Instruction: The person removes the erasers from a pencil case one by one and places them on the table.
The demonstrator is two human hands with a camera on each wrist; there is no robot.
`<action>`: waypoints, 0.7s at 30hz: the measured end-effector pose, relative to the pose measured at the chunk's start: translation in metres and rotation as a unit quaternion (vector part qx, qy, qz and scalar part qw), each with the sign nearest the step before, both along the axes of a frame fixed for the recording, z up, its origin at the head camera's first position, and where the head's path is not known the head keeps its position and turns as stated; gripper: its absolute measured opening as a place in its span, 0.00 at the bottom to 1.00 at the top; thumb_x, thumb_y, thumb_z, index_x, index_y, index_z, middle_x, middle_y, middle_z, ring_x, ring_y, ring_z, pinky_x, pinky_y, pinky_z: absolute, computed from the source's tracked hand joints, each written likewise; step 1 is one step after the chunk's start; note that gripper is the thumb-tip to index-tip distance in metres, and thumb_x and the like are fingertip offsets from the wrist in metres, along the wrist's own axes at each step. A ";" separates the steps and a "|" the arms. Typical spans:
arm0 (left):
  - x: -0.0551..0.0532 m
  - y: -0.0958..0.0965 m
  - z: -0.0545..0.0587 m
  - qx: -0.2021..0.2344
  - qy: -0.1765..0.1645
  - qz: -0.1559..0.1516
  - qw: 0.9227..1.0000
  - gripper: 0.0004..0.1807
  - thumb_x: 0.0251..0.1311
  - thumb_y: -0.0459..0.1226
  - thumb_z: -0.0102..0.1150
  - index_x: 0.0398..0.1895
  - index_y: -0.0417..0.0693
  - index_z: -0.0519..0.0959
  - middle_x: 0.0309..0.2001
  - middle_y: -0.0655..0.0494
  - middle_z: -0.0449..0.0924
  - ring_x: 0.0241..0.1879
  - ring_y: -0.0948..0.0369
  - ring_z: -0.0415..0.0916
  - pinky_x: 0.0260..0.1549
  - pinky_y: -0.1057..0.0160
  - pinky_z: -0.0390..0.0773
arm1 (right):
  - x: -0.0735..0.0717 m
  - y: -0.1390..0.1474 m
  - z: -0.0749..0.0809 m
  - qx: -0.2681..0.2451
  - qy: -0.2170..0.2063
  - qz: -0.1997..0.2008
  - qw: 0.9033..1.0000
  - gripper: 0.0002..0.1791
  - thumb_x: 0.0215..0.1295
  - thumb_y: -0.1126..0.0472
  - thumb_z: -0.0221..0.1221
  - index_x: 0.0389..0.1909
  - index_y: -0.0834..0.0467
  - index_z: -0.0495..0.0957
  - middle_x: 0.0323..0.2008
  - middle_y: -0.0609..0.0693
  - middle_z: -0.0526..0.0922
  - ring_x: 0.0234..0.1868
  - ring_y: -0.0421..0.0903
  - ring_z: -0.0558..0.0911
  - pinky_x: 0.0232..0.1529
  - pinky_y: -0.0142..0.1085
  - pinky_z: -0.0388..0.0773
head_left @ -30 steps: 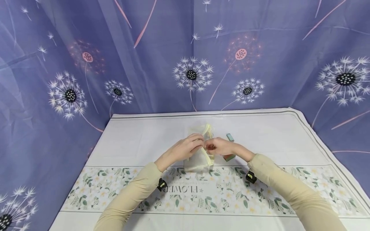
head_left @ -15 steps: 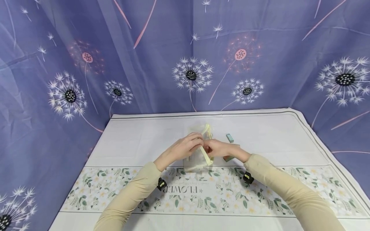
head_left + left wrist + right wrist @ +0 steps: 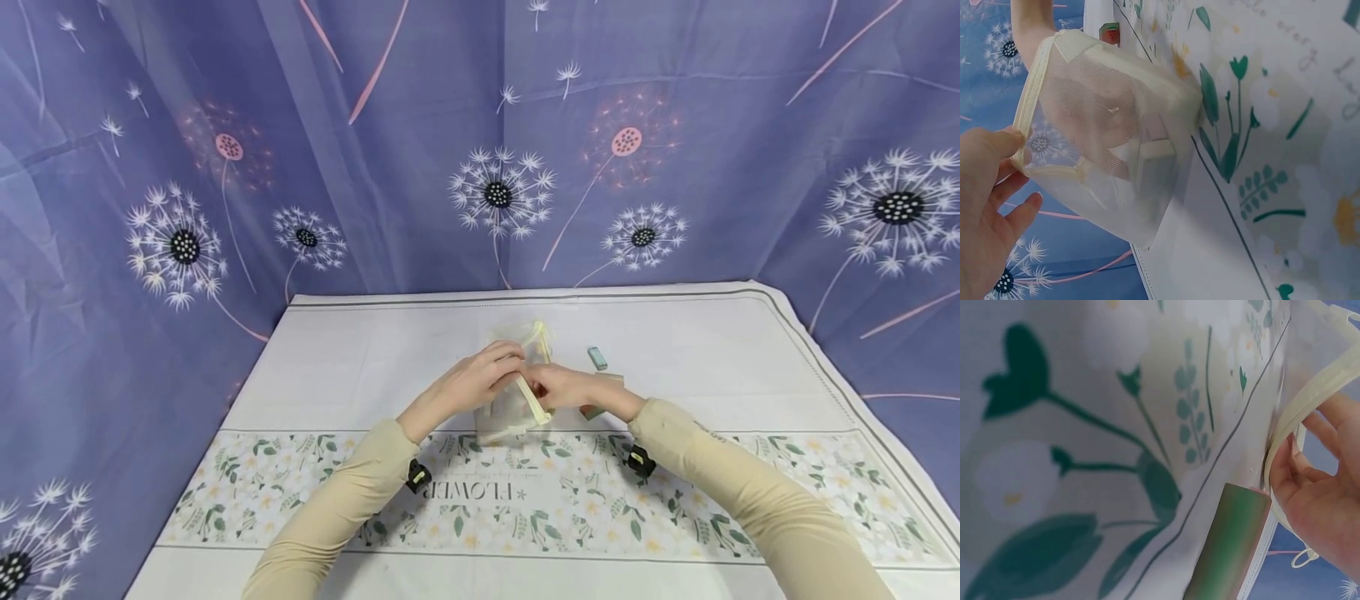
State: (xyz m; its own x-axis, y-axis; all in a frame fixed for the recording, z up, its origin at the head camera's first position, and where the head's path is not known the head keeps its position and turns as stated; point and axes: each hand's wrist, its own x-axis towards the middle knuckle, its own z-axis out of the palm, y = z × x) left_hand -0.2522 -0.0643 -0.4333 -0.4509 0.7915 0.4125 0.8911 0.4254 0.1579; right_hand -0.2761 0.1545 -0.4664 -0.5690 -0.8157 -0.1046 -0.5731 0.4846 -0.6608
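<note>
A see-through mesh pouch (image 3: 501, 427) with a pale yellow zipper edge (image 3: 1030, 100) lies on the table, its mouth facing right. My left hand (image 3: 483, 377) pinches that edge between thumb and fingers, keeping the mouth apart. My right hand (image 3: 566, 387) reaches into the mouth; its fingers show blurred through the mesh in the left wrist view. Within the pouch, a pale block (image 3: 1157, 156) sits near those fingers. I cannot tell whether the right fingers hold anything. Under the right wrist lies a green and red block (image 3: 1229, 544), bearing a watermelon picture.
Behind the right hand, a small turquoise block (image 3: 597, 358) lies on the white tablecloth (image 3: 375, 358). A flowered band (image 3: 300, 492) crosses the cloth in front. Purple dandelion curtains (image 3: 420, 167) rise behind the table and along both sides.
My right hand has moved left, its fingers going from the pouch's mouth to deeper inside. The left hand keeps its hold on the edge, almost unmoved.
</note>
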 end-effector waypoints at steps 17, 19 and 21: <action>-0.002 0.002 -0.003 0.013 0.002 -0.016 1.000 0.08 0.66 0.29 0.55 0.44 0.45 0.81 0.51 0.51 0.79 0.56 0.57 0.74 0.57 0.68 0.78 | 0.000 -0.001 0.000 0.012 0.025 0.010 1.000 0.24 0.65 0.67 0.59 0.61 0.62 0.69 0.28 0.47 0.73 0.24 0.35 0.69 0.25 0.26 0.69; -0.001 0.002 -0.003 0.014 0.000 -0.019 1.000 0.08 0.66 0.29 0.55 0.44 0.45 0.81 0.51 0.51 0.79 0.56 0.57 0.74 0.56 0.68 0.78 | 0.000 -0.002 0.000 0.017 0.019 0.010 1.000 0.23 0.64 0.69 0.57 0.60 0.62 0.69 0.27 0.47 0.73 0.22 0.35 0.68 0.23 0.26 0.68; -0.001 0.002 -0.004 0.014 -0.003 -0.023 1.000 0.08 0.66 0.29 0.54 0.44 0.45 0.81 0.51 0.51 0.79 0.56 0.57 0.74 0.57 0.67 0.78 | 0.001 -0.002 0.001 0.022 0.013 0.009 1.000 0.23 0.64 0.71 0.56 0.60 0.62 0.69 0.26 0.47 0.72 0.21 0.36 0.67 0.23 0.26 0.66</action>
